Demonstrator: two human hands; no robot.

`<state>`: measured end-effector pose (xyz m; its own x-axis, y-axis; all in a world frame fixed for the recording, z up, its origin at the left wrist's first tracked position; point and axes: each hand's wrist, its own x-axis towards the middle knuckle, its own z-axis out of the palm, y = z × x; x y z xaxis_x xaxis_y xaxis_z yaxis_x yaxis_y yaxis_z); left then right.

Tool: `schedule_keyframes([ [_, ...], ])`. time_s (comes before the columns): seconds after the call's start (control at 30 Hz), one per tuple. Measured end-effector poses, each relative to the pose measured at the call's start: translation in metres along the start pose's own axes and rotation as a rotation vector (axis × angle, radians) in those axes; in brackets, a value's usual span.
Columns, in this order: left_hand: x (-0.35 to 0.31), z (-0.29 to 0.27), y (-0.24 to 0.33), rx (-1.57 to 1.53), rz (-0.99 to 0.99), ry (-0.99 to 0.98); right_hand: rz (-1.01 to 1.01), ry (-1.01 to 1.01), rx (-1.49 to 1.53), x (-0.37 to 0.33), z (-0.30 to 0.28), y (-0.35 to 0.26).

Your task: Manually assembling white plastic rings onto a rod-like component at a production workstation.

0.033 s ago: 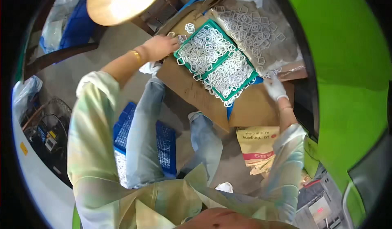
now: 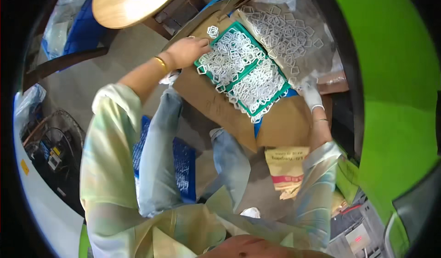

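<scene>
My left hand [image 2: 186, 51] lies palm down at the upper left edge of the green tray [image 2: 245, 72], fingers curled loosely over the white rings [image 2: 229, 58] heaped there. Whether a ring is pinched between the fingertips, I cannot tell; they are hidden among the pieces. A gold bangle [image 2: 161, 64] sits on that wrist.

My right hand [image 2: 312, 94] wears a white glove and rests just beside the tray's right corner, against the clear sheet [image 2: 321, 60]. Its fingers point toward the loose rings [image 2: 285, 30] spread over that sheet. Whether it grips anything, I cannot tell.

The tray has two compartments, both filled with white, square-edged plastic rings lying in tangled heaps. A few rings hang over the rim at the lower edge. One ring [image 2: 212, 31] lies apart on the cardboard [image 2: 216, 104], just above the tray's top corner.

The tray rests tilted on the cardboard, which lies across my knees. I am seated, in pale jeans [image 2: 158, 166] and a light patterned shirt. A blue mat [image 2: 183, 166] shows under my legs. A yellow printed sack [image 2: 287, 166] lies below the cardboard, near my right forearm. A round wooden stool top [image 2: 133, 0] stands well apart at upper left.
</scene>
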<state>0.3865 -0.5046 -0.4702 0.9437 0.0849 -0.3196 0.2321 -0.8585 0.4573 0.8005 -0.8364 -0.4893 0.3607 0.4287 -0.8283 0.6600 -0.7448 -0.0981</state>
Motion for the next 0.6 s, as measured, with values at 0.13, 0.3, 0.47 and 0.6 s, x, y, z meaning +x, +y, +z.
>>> schedule_keyframes([
  [0.13, 0.096, 0.096, 0.019, -0.396, -0.291, 0.365, -0.04, 0.485, 0.595, 0.085, 0.054, -0.044],
  [0.3, 0.198, 0.145, 0.015, -0.394, -0.342, 0.674, -0.205, 0.833, 0.384, 0.159, 0.047, -0.034],
  [0.47, 0.261, 0.18, -0.037, -0.252, -0.552, 0.669, 0.102, 0.678, 0.202, 0.189, -0.007, -0.092],
  [0.6, 0.338, 0.132, 0.01, -0.159, -0.725, 0.047, -0.119, 0.966, 0.349, 0.271, 0.009, 0.016],
])
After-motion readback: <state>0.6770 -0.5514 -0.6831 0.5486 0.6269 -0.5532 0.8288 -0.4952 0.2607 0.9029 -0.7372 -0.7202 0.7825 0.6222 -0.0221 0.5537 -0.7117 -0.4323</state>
